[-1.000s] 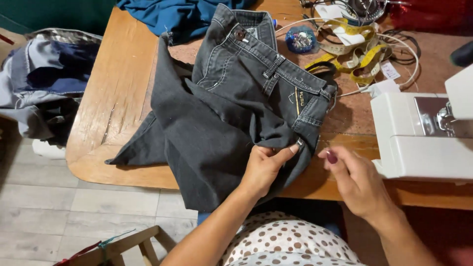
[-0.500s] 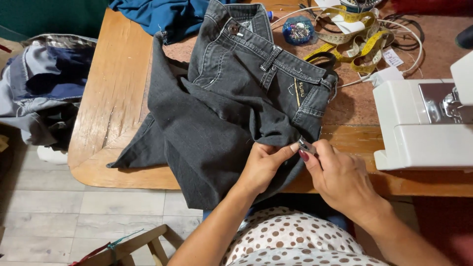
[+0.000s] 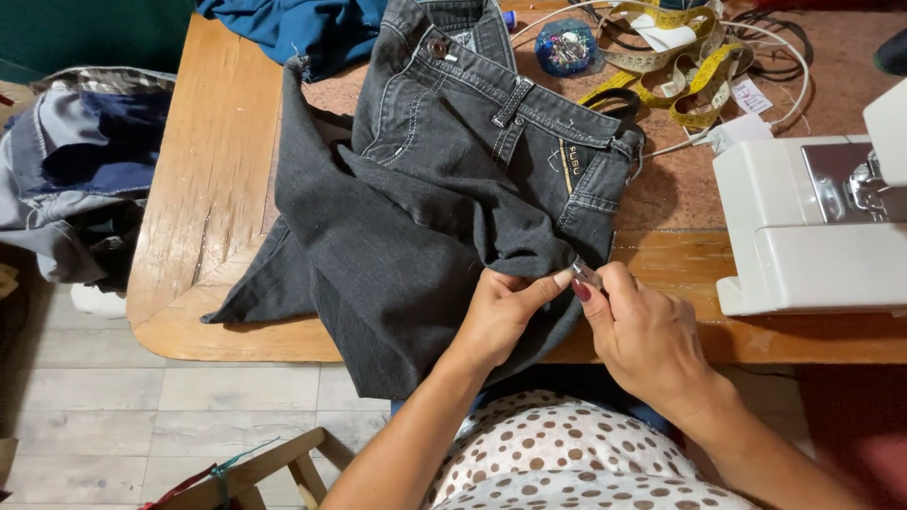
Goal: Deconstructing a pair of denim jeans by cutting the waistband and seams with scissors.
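Wooden table [image 3: 203,189]: right hand [image 3: 642,335] now pinching jeans [image 3: 444,198] beside left hand [image 3: 501,316].

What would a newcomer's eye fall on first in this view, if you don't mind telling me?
Dark grey jeans sprawl across the middle of the wooden table. At their near edge the left hand pinches the fabric while the right hand holds a small metal tool to it. A white sewing machine stands at right.
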